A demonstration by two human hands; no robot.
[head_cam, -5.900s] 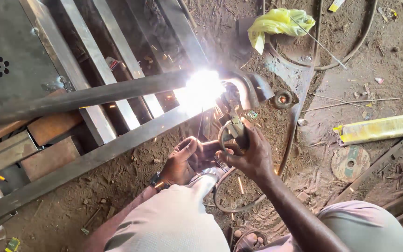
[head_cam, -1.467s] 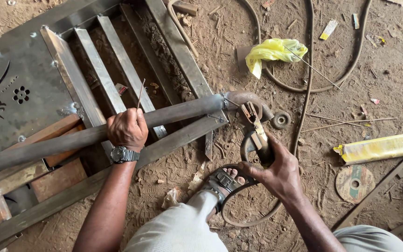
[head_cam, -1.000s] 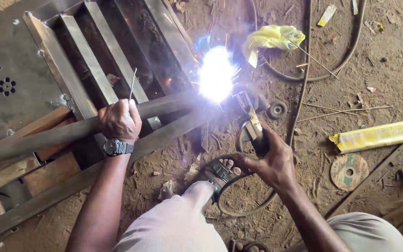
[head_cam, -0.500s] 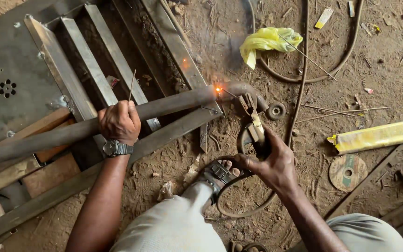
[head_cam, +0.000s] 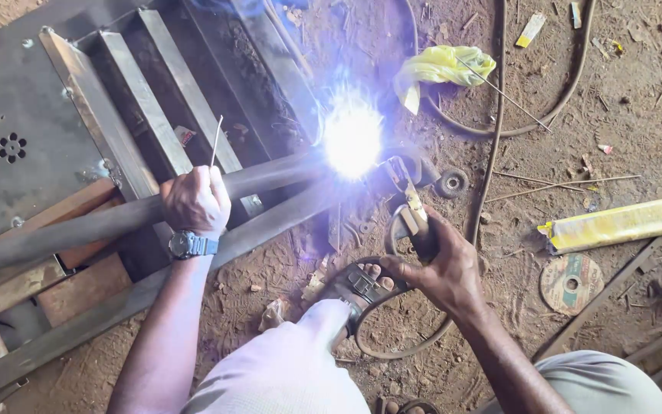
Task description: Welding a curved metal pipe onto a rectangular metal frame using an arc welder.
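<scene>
My left hand, with a wristwatch, presses down on a long round steel pipe and also pinches a thin spare welding rod that sticks upward. My right hand grips the electrode holder; its tip reaches to the pipe's end, where a bright white-blue arc glares and hides the joint. The pipe lies across a flat steel bar of the metal frame. My sandalled foot rests on the dirt just below.
A steel gate frame with slats and a cut-out sheet panel lies at left over wooden blocks. On the dirt at right are a yellow cloth, a welding cable, a yellow rod packet and a grinding disc.
The arc has flared up again at the pipe's end after only a small orange glow half a second ago. Both hands hold the same places as before.
</scene>
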